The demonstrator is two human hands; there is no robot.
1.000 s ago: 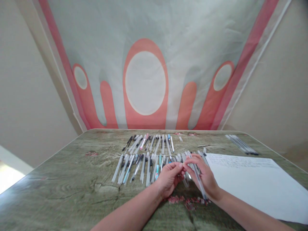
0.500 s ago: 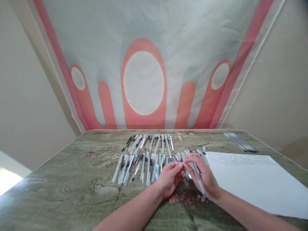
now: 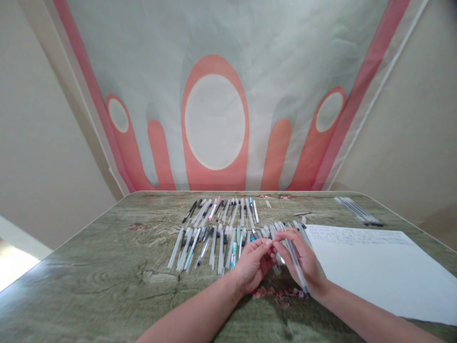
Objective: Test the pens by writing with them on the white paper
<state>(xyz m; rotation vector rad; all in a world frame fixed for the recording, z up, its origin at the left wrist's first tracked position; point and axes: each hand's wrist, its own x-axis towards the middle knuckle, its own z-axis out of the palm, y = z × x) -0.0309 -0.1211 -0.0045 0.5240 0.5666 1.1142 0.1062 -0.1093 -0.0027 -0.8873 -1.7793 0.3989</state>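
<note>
Slight view drift only since the earlier frame. One clear pen (image 3: 299, 267), slanting 11 to 5 o'clock, clasped in right hand (image 3: 309, 263). Left hand (image 3: 254, 266), at its 9 o'clock: fingertips meeting the right's; grip cannot be told. Pen probably light, stiff, slick; best held mid-barrel.

Two hands (image 3: 254, 267) (image 3: 307, 263), one held pen (image 3: 299, 267), two pen rows (image 3: 221, 250) (too overlapped to count), one bundle (image 3: 358, 211), one paper (image 3: 382, 271), one table (image 3: 107, 267).
</note>
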